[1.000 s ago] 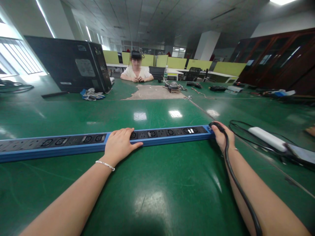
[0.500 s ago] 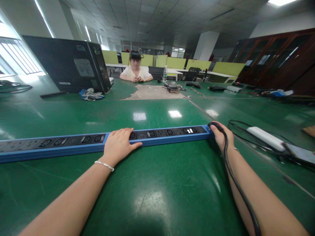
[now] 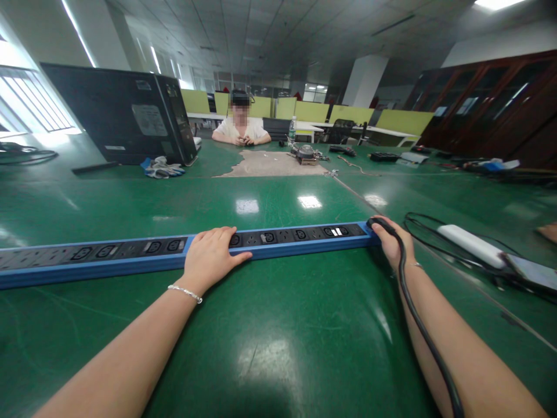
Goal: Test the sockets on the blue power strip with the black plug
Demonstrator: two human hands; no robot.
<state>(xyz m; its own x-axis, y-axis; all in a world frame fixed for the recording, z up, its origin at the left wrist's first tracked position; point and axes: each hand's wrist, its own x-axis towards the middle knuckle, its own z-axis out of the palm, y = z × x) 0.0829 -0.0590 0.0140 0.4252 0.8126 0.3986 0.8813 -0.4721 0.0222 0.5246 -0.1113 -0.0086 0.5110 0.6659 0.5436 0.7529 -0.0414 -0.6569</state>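
A long blue power strip with black sockets along its top lies across the green table. It runs out of view on the left. My left hand is laid over its middle, gripping it with the thumb along the near side and the fingers over the top. At the strip's right end my right hand is closed around a thick black power cord. From there the cord trails down along my right forearm and out of the bottom of view. The fingers of that hand partly hide where cord and strip meet.
A black computer case stands back left, with work gloves before it. Across the table sits a person. A bottle and a metal device are at the back. To the right lies a white power strip with black cables.
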